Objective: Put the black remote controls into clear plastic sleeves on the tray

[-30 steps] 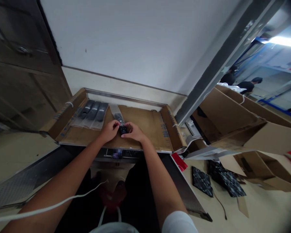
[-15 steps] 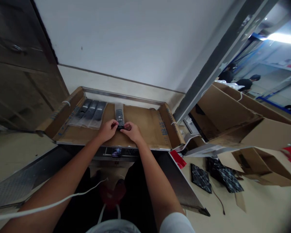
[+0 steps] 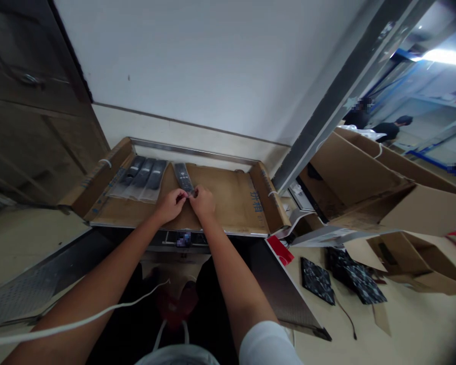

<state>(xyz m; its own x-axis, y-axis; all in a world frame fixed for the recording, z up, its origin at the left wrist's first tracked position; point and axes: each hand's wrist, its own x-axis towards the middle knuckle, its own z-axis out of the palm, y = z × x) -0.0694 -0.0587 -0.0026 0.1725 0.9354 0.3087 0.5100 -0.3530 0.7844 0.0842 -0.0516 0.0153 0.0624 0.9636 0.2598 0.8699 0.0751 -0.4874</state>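
A dark remote control (image 3: 183, 175) in a clear plastic sleeve lies on the cardboard-lined tray, its top tilted to the left. My left hand (image 3: 172, 204) has thumb and fingertips pinched together at the sleeve's near end. Close beside it, my right hand (image 3: 202, 202) is also closed on that end, its fingers partly hiding it. Left of them, several bagged remote controls (image 3: 145, 174) lie side by side in clear sleeves.
The cardboard tray (image 3: 228, 203) has raised side flaps held by white ties. Open cardboard boxes (image 3: 361, 177) stand to the right, with black patterned panels (image 3: 317, 280) on the floor below. A white cable (image 3: 99, 310) crosses over my left forearm. Other people sit far right.
The remote control has moved away from me into its sleeve and tilted left. My right hand has shifted slightly left and up, and both hands now pinch the sleeve's near end.
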